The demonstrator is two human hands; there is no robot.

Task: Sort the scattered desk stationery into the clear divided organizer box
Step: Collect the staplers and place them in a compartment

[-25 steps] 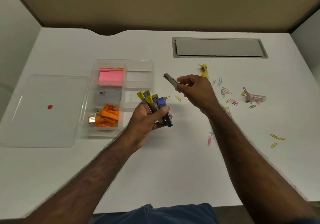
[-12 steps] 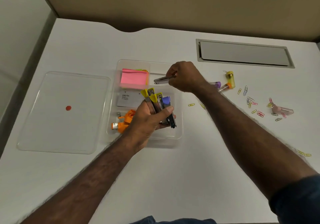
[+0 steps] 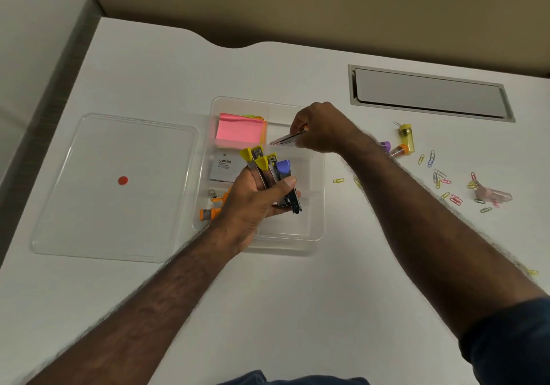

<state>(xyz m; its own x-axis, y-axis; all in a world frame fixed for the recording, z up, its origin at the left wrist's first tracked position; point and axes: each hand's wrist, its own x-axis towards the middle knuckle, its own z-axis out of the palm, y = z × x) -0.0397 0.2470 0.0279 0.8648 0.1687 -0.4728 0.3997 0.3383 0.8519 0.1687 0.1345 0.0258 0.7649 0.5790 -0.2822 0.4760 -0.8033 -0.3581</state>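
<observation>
The clear divided organizer box (image 3: 317, 230) sits mid-desk. Its left side holds pink sticky notes (image 3: 238, 131), a white stamp-pad box (image 3: 221, 170) and an orange lanyard (image 3: 212, 210). My left hand (image 3: 256, 206) hovers over the box, shut on a bundle of small staplers (image 3: 272, 173) with yellow and purple ends. My right hand (image 3: 320, 127) is over the box's far right compartment, shut on a slim metal stapler (image 3: 287, 139) that points left. Scattered paper clips (image 3: 446, 188) lie on the desk to the right.
The clear lid (image 3: 119, 188) with a red dot lies left of the box. Small yellow, orange and purple tubes (image 3: 406, 139) and a pink capsule (image 3: 495, 195) lie at the right. A grey cable hatch (image 3: 428, 93) is set into the desk behind.
My right hand carried the slim metal stapler from right of the box to above its far right compartment and lowered it slightly. The left hand kept its bundle over the box.
</observation>
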